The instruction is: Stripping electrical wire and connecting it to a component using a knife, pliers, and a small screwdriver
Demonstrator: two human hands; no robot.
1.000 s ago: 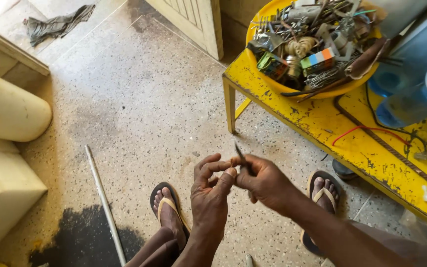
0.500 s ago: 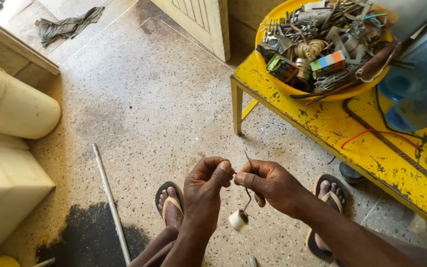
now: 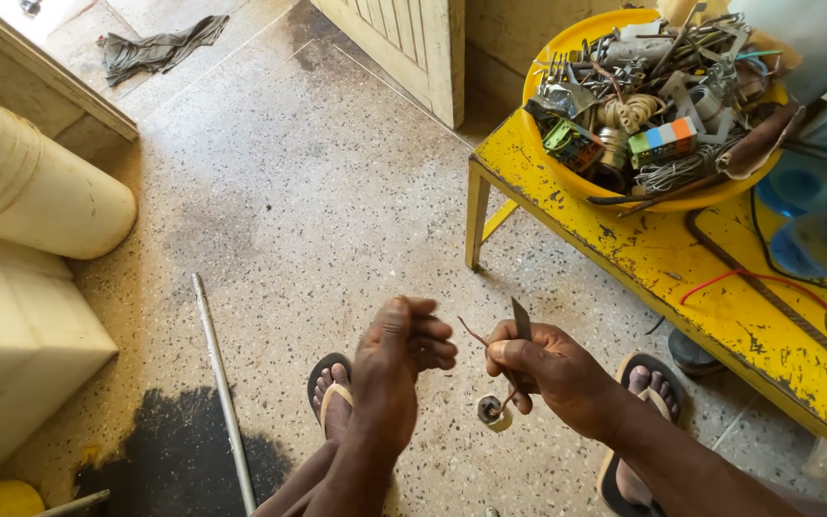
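My left hand is closed around one end of a thin reddish wire that runs across to my right hand. My right hand grips a small dark blade that points upward, and the wire passes under its fingers. A small round cream-coloured part hangs from the wire just below my right hand. Both hands are held over the speckled floor, above my feet in sandals.
A worn yellow bench stands at the right with a yellow bowl of metal scraps, wire coils and small parts. A metal rod lies on the floor at left beside a cream bucket. A door stands behind.
My hands have drawn slightly apart along the wire. The blade now stands upright in my right hand, and the round part hanging from the wire has come into view below it.
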